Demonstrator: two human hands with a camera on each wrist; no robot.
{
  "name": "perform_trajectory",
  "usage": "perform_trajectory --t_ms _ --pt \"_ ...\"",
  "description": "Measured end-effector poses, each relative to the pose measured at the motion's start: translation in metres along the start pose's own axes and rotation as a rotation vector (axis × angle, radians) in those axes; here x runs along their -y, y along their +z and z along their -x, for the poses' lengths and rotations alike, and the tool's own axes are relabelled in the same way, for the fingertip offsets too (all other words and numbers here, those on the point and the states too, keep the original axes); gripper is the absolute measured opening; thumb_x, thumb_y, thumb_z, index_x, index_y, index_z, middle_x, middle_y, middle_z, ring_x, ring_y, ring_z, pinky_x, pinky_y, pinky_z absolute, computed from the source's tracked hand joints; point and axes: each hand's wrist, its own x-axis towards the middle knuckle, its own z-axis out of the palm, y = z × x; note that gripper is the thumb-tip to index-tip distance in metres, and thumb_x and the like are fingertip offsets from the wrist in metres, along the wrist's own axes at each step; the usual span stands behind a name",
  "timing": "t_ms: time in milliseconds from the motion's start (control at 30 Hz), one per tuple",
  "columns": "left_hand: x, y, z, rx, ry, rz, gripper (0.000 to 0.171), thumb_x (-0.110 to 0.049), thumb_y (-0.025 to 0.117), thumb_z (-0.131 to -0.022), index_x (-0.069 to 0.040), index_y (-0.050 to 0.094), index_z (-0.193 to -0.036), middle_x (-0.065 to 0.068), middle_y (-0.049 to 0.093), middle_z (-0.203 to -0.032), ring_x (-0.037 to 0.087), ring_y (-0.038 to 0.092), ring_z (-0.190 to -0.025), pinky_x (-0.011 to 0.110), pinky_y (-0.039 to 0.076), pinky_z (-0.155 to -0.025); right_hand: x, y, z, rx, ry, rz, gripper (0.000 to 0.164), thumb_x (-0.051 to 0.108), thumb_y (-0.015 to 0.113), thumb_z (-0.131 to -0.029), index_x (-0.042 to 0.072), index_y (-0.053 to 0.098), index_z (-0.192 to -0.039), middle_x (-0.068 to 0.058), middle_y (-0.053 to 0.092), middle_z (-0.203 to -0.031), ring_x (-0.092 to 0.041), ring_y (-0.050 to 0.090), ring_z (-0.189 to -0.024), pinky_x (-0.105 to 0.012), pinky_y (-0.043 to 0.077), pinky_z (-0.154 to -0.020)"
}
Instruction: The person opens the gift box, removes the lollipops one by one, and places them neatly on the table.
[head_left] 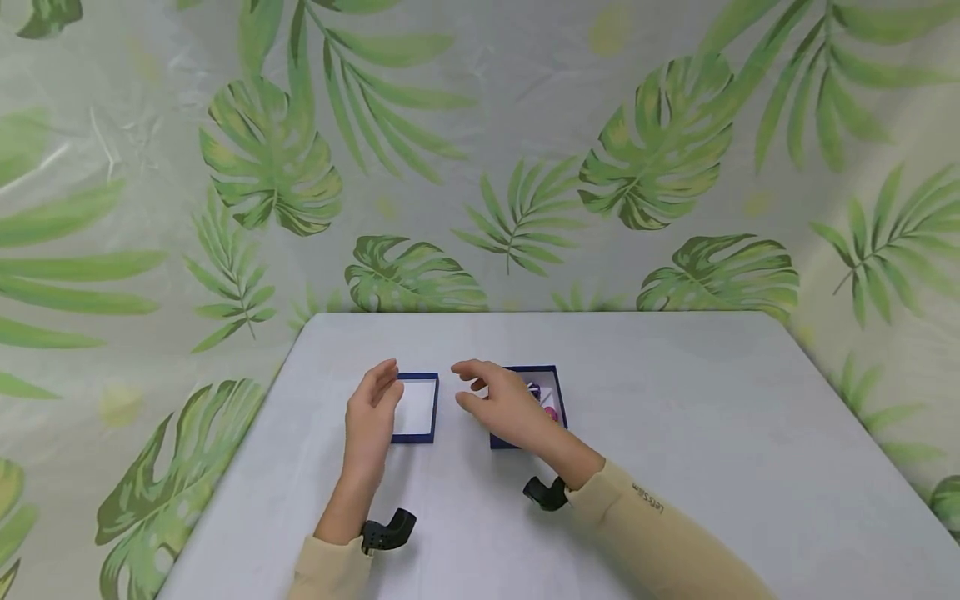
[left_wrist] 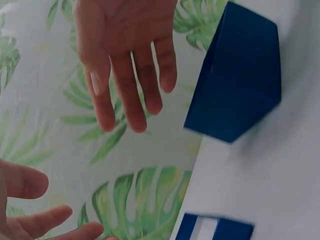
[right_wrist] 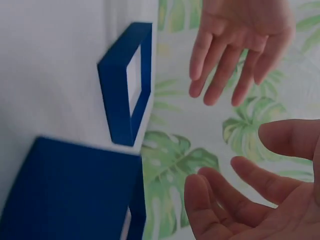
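Note:
My left hand (head_left: 366, 421) is raised over the left edge of a shallow blue box lid (head_left: 414, 438), which lies with its white inside up. My right hand (head_left: 504, 404) hovers over the left part of a deeper blue box (head_left: 562, 393) and hides some of it. Inside that box show a pink round thing (head_left: 551, 413) and a dark purple piece (head_left: 534, 390), too small to name. In the right wrist view my right hand (right_wrist: 250, 200) has bent fingers around nothing. The left hand (right_wrist: 240, 50) faces it with loosely extended fingers, palm bare.
Both boxes stand on a white-covered table (head_left: 712, 433). Behind it hangs a leaf-patterned sheet (head_left: 510, 125). A black wrist camera (head_left: 388, 531) sits on the left wrist, another black camera (head_left: 546, 493) on the right. Bare tabletop shows between the lid and the box.

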Motion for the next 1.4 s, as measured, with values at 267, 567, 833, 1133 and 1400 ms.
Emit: perform_trajectory --t_ms 267,567,833,1133,1400 --pt "-0.007 0.04 0.01 0.103 -0.002 0.038 0.036 -0.021 0.056 -0.104 -0.02 0.057 -0.14 0.002 0.058 -0.138 0.02 0.052 -0.131 0.045 0.041 -0.111 -0.022 -0.029 0.005 -0.127 -0.019 0.114 0.036 0.015 0.065 -0.097 0.016 0.066 -0.133 0.0 0.066 -0.123 -0.017 0.067 -0.1 -0.038 0.058 -0.086" --pt "0.013 0.075 0.032 0.165 -0.108 0.112 0.036 -0.018 0.057 -0.103 -0.017 0.059 -0.139 0.007 0.059 -0.139 0.028 0.052 -0.132 0.043 0.048 -0.105 -0.053 -0.048 0.013 -0.153 -0.001 0.365 0.031 0.013 0.072 -0.092 0.015 0.072 -0.123 -0.004 0.07 -0.115 -0.023 0.063 -0.103 -0.045 0.056 -0.085" --pt "0.028 0.099 0.038 0.204 -0.082 0.134 0.041 -0.011 0.056 -0.101 -0.008 0.056 -0.142 0.014 0.054 -0.145 0.03 0.049 -0.135 0.042 0.046 -0.107 -0.074 -0.046 0.014 -0.183 -0.009 0.504 0.028 0.013 0.075 -0.089 0.015 0.076 -0.116 -0.003 0.072 -0.11 -0.022 0.059 -0.092 -0.041 0.055 -0.074" --pt "0.028 0.106 0.041 0.241 -0.107 0.159 0.045 -0.007 0.054 -0.102 -0.002 0.049 -0.147 0.019 0.049 -0.149 0.036 0.044 -0.138 0.046 0.04 -0.111 -0.09 -0.041 0.011 -0.198 -0.02 0.616 0.025 0.012 0.079 -0.086 0.014 0.078 -0.111 -0.004 0.073 -0.101 -0.021 0.057 -0.084 -0.039 0.056 -0.067" --pt "0.039 0.102 0.041 0.252 -0.098 0.176 0.046 -0.01 0.055 -0.104 -0.007 0.049 -0.149 0.016 0.047 -0.151 0.033 0.042 -0.141 0.042 0.04 -0.11 -0.093 -0.033 0.009 -0.165 -0.05 0.625 0.017 0.01 0.077 -0.086 0.017 0.081 -0.1 0.0 0.073 -0.095 -0.019 0.054 -0.081 -0.038 0.055 -0.064"
